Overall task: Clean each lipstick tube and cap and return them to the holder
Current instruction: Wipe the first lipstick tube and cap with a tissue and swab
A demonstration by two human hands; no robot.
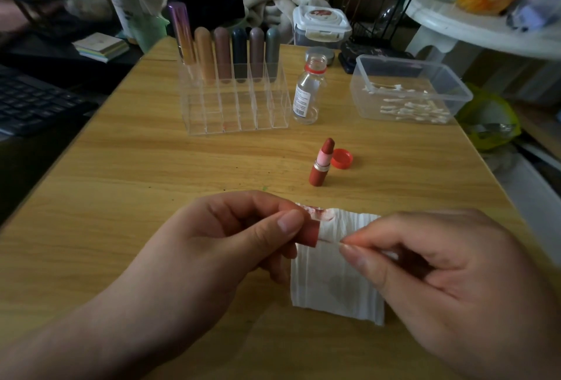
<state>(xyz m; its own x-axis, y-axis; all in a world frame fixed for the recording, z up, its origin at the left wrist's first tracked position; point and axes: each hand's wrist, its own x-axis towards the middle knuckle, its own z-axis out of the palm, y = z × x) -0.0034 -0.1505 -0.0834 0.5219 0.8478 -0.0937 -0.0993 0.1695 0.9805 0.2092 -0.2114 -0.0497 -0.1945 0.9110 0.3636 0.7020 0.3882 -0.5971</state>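
1. Left hand point(230, 246): thumb and curled fingers grip the red lipstick cap point(308, 232), held low over the near edge of the table point(121, 197). Risk: the grip covers only the closed end, so a hard push into the mouth could pop the cap loose.
2. Right hand point(440, 267): thumb and forefinger pinch a thin stick, apparently a cotton swab point(332, 240), aimed at the cap's mouth. Whether its tip is inside cannot be told. Risk: too much pressure could bend the stick.
3. Tissue point(334, 288): white, stained red at its top edge beside the cap, hanging down to the table. Risk: the stained part may smear pigment back onto the cap or fingers.
4. Lipstick tube point(321, 162): upright and uncapped on the table, bullet exposed, well apart from the hands. Risk: a passing sleeve or hand could topple it and mark the wood.
5. Bottle point(308, 91): open, just beside the holder point(236, 97), with its red lid point(342, 158) next to the tube. Risk: a knock when reaching for the holder would spill it.
6. Holder: six capped lipsticks point(239, 55) in the back row, front slots free. Risk: a careless insertion could tip its neighbours.
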